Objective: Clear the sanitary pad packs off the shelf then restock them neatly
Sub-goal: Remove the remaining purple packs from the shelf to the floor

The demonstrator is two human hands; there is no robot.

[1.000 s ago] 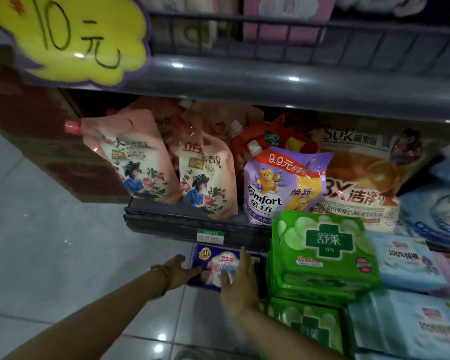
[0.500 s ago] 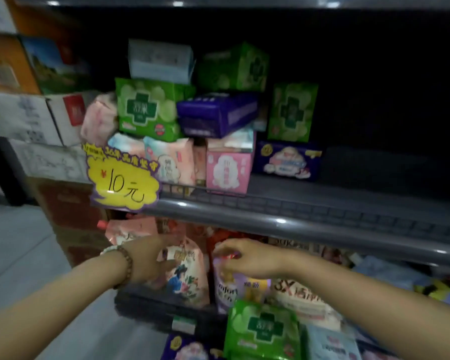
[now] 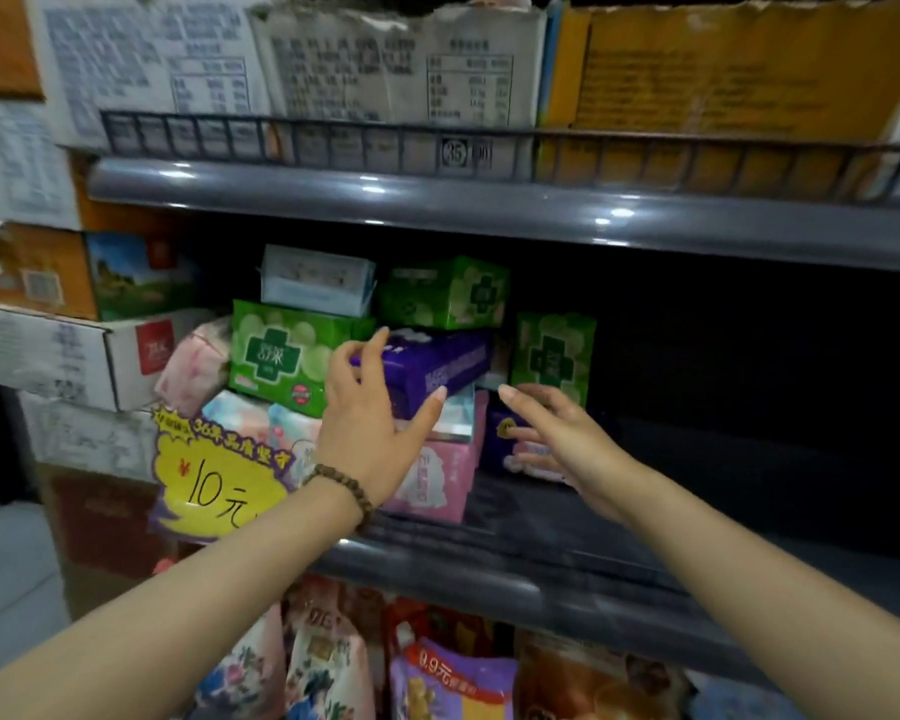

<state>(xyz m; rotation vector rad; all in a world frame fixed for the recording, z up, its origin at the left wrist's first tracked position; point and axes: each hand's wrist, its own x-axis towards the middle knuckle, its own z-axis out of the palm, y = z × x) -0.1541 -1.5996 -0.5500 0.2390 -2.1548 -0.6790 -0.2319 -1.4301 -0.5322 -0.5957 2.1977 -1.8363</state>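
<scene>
Yellow price tag [image 3: 214,480] hangs low-left of the purple pack [image 3: 437,363], which sits mid-pile on the shelf [image 3: 463,574]. Left hand [image 3: 370,423] spread wide at that pack's near end, holding nothing; better to clamp both ends and lift straight. Right hand [image 3: 557,433] flat-fingered, empty, just below-right. Upright green pack [image 3: 552,356] right of it could topple.

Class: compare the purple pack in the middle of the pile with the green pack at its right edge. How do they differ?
The purple pack lies flat on top of other packs; the green pack stands upright. The purple pack carries pale print; the green pack shows a dark green cross. Both are on the same shelf.
</scene>
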